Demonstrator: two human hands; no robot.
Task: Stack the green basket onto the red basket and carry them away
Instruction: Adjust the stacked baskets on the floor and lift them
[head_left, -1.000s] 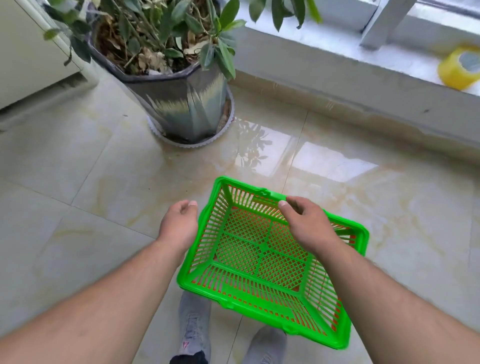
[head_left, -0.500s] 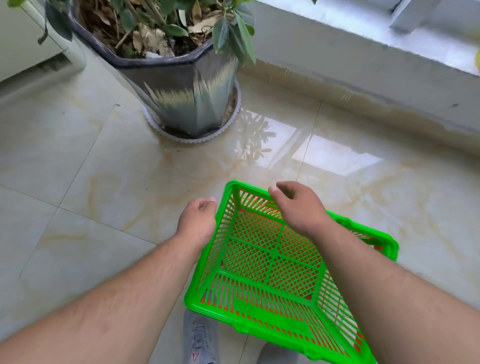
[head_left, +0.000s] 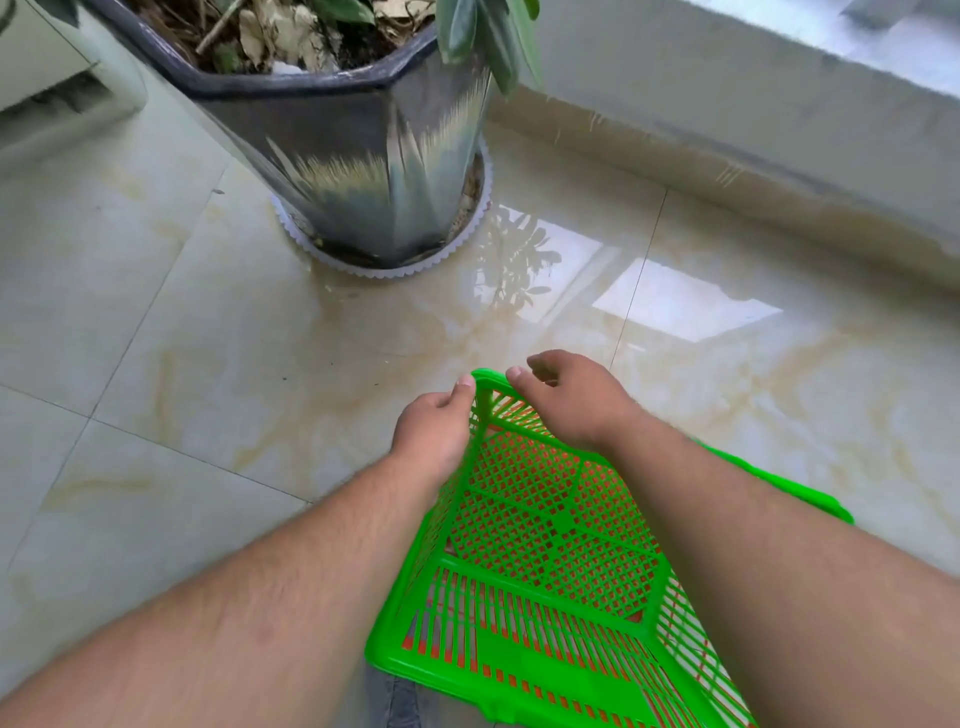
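Seen from above, looking down past two bare forearms that reach forward from the bottom edge. At about five o'clock, nearest the viewer, a green basket (head_left: 545, 551) of open plastic lattice is held off the floor, tilted, with one corner pointing away toward twelve o'clock. Through its mesh shows the red basket (head_left: 524, 470) nested directly beneath it, visible only as red-orange bars between the green ones. No writing or label can be read on either basket. The left hand (head_left: 434, 428) grips the rim at the far corner from the ten o'clock side, thumb pressed on the top edge; its other fingers are hidden behind the wall. The right hand (head_left: 571, 400) is curled over the rim just to the right of that corner, fingers (head_left: 540, 364) bent together and closed over the edge. A grey shoe (head_left: 395, 701) shows at six o'clock under the basket. Beyond lies the glossy cream tiled floor (head_left: 208, 338). Farther off, at eleven o'clock, a dark faceted plant pot (head_left: 353, 156) stands on a scalloped white saucer (head_left: 384, 270).
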